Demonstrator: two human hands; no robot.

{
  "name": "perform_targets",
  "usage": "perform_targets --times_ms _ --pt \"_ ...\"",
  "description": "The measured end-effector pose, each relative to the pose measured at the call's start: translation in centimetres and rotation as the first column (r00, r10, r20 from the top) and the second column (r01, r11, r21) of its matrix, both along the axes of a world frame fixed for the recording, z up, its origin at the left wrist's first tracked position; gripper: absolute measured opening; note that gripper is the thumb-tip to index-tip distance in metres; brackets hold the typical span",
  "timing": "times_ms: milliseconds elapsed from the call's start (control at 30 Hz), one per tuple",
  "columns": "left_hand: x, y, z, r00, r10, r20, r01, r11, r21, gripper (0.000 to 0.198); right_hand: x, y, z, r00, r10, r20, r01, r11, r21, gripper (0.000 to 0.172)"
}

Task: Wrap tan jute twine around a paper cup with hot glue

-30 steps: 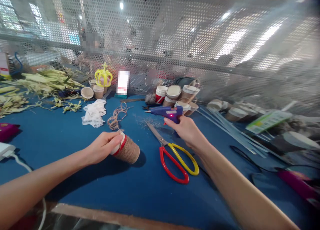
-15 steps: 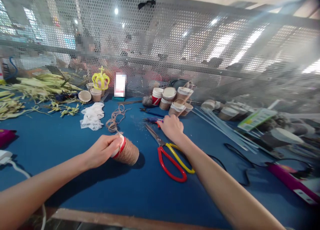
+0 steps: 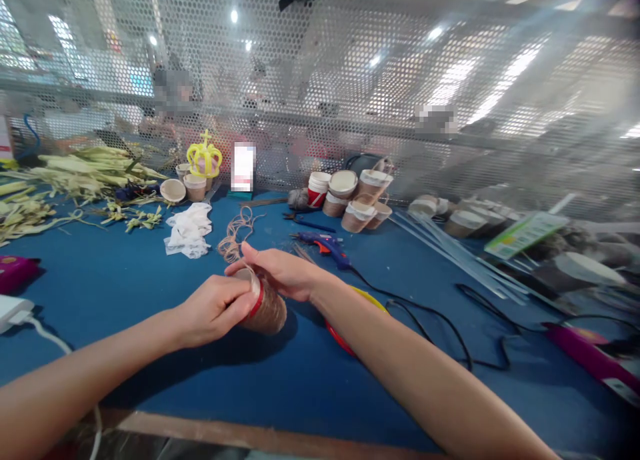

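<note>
A paper cup [image 3: 273, 311] wound with brown twine, with a red band near its white rim, is tilted just above the blue table. My left hand [image 3: 215, 310] pinches it at the rim, fingers closed. Right behind the cup is my right hand [image 3: 287, 273], its thumb and fingers stretched out and apart near the rim and the twine strand. The loose twine [image 3: 234, 237] runs from the cup to a tangle on the table. Beneath my right forearm lie scissors [image 3: 370, 299] with red and yellow handles, mostly hidden. A blue glue gun [image 3: 327, 245] lies beyond that hand.
White crumpled cloth [image 3: 190, 230], a yellow crown [image 3: 204, 155] and dried husks [image 3: 95, 167] are at the left. Several cups [image 3: 357, 217] stand at the back. Clear glue sticks [image 3: 450, 257] and a black cord [image 3: 440, 320] lie right. A perforated metal screen [image 3: 320, 80] rises behind.
My right hand has let go of the glue gun and moved left to the cup, now covering much of the scissors. My left hand still grips the cup.
</note>
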State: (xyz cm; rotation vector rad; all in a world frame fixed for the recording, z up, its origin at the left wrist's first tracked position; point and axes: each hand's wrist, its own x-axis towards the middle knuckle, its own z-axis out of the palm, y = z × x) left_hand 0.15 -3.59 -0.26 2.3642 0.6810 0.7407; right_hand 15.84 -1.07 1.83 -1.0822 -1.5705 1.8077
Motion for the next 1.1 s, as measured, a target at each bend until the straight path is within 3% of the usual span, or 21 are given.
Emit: perform_targets --times_ms 67,133,233,400,667,867,1100 --pt "0.0 0.0 0.1 1.000 -0.011 0.000 0.011 1.000 0.010 0.030 0.0 0.0 0.2 0.990 -0.057 -0.128 0.048 0.997 -0.067 0.021" --pt "-0.1 0.1 0.1 1.000 0.002 0.018 -0.001 0.999 -0.043 0.031 0.3 -0.3 0.5 0.980 -0.100 -0.175 0.093 0.995 -0.046 0.011" --pt "-0.2 0.4 -0.1 0.998 0.055 0.035 -0.048 0.983 -0.179 0.034 0.9 -0.9 1.1 0.955 -0.179 -0.238 0.184 0.983 -0.003 0.013" --pt "-0.1 0.8 -0.4 0.987 0.151 0.055 -0.119 0.917 -0.380 0.040 1.9 -1.4 0.9 0.932 -0.307 -0.195 0.348 0.907 0.236 0.019" --pt "0.2 0.9 -0.7 0.962 0.224 0.156 -0.055 0.719 -0.693 0.038 2.1 -1.5 0.4 0.913 -0.400 -0.075 0.396 0.829 0.395 0.020" --pt "0.1 1.0 -0.8 0.937 0.295 0.188 -0.046 0.637 -0.770 0.034 2.2 -1.7 0.5 0.909 -0.413 -0.058 0.396 0.813 0.426 0.020" --pt "0.0 0.6 -0.7 0.943 0.246 0.223 0.002 0.667 -0.745 0.034 2.0 -1.6 0.1 0.911 -0.412 0.006 0.367 0.819 0.441 0.022"
